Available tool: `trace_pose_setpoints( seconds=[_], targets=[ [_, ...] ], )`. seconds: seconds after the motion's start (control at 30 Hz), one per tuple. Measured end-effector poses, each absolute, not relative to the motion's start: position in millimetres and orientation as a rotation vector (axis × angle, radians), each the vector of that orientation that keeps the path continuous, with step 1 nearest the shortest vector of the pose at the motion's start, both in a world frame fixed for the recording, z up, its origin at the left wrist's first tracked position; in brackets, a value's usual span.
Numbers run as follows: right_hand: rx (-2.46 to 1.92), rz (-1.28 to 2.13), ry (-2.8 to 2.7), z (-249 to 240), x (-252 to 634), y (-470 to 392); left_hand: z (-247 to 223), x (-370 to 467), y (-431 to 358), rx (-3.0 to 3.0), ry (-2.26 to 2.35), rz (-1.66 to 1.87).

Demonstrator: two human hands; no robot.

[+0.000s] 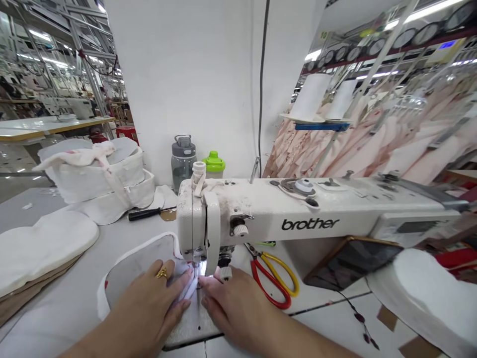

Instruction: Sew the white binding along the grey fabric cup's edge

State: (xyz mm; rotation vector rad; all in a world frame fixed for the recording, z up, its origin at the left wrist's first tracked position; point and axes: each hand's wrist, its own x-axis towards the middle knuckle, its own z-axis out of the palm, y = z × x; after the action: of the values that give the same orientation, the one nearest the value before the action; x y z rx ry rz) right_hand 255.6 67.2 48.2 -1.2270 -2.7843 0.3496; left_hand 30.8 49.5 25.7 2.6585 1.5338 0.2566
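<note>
A white Brother sewing machine stands across the table. Under its needle lies a grey fabric piece with a white edge. My left hand, with a gold ring on one finger, presses flat on this fabric just left of the needle. My right hand rests flat on the fabric and machine bed right of the needle, fingertips at the presser foot. Both hands lie with fingers extended, gripping nothing.
Red and yellow scissors lie right of my right hand, and a phone leans beside them. White padded pieces are stacked at left and right. Two bottles stand at the wall, with a screwdriver nearby.
</note>
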Motion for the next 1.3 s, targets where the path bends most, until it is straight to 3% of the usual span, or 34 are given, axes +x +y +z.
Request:
trace_pose_setpoints(
  seconds=[0.2, 0.47, 0.93, 1.3],
  targets=[
    [-1.155, 0.317, -2.738, 46, 259, 68, 39, 7, 55, 2.68, 1.298, 0.266],
    [-1.042, 0.275, -2.777, 44, 264, 69, 32, 14, 52, 2.793, 1.355, 0.151],
    [-1.058, 0.235, -2.774, 41, 262, 70, 6, 26, 47, 3.022, 1.519, 0.622],
    [-1.096, 0.213, -2.762, 40, 259, 67, 7, 13, 52, 2.94, 1.42, 0.621]
  ],
)
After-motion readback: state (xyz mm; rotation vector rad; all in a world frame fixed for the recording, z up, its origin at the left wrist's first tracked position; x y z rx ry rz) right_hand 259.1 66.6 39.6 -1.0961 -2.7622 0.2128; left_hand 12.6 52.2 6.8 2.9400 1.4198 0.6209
